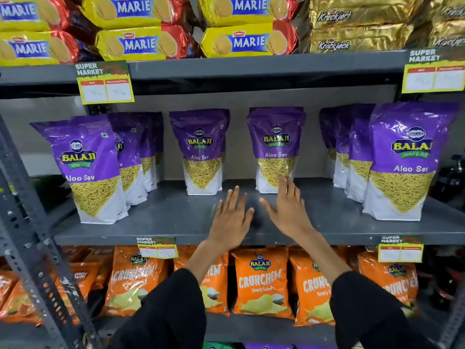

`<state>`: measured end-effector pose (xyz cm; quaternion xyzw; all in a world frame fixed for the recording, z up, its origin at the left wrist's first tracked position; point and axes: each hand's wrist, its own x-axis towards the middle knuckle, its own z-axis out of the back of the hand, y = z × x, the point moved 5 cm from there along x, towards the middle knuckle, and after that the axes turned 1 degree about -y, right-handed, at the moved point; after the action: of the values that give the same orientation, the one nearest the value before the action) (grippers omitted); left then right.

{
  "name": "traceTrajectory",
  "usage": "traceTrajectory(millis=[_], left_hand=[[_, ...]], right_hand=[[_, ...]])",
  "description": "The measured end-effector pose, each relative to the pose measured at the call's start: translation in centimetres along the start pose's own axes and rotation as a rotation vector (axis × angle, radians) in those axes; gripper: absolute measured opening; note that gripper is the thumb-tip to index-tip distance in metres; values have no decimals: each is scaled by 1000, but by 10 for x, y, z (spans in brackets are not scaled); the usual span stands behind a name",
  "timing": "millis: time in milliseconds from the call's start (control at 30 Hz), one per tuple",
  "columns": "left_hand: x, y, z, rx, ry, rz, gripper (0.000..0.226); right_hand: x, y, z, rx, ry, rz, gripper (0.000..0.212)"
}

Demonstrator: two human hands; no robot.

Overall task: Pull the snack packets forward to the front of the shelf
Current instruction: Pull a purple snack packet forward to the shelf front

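Observation:
Purple Aloo Sev packets stand upright on the grey middle shelf (176, 217). The left row's front packet (86, 170) and the right row's front packet (402, 159) sit near the shelf's front edge. Two middle packets stand far back: one (201, 149) left of centre, one (275, 147) right of centre. My left hand (231, 220) hovers flat over the bare shelf with fingers spread, holding nothing. My right hand (289, 207) reaches further in, open, its fingertips at the lower front of the right-of-centre packet; I cannot tell if they touch it.
Yellow Marie biscuit packs (141, 44) and gold Krackjack packs (357, 28) fill the shelf above. Orange Crunchem bags (261, 280) stand on the shelf below. Price tags (105, 84) hang from the shelf edges. A perforated steel upright (32, 233) runs down the left.

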<state>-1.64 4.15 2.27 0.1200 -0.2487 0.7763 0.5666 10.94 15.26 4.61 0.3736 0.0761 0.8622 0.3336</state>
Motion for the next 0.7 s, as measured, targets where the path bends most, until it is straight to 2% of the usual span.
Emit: traceTrajectory(millis=[133, 233, 467, 700], left_hand=[[31, 18, -19, -28, 235, 134, 65], [47, 28, -30, 6, 332, 166, 66], [57, 39, -43, 77, 422, 147, 66], [60, 43, -49, 94, 413, 131, 66]], right_hand=[[43, -15, -19, 54, 100, -174, 110], [69, -23, -30, 66, 53, -246, 121], [106, -36, -50, 140, -39, -405, 137], [115, -37, -63, 140, -75, -424, 139]])
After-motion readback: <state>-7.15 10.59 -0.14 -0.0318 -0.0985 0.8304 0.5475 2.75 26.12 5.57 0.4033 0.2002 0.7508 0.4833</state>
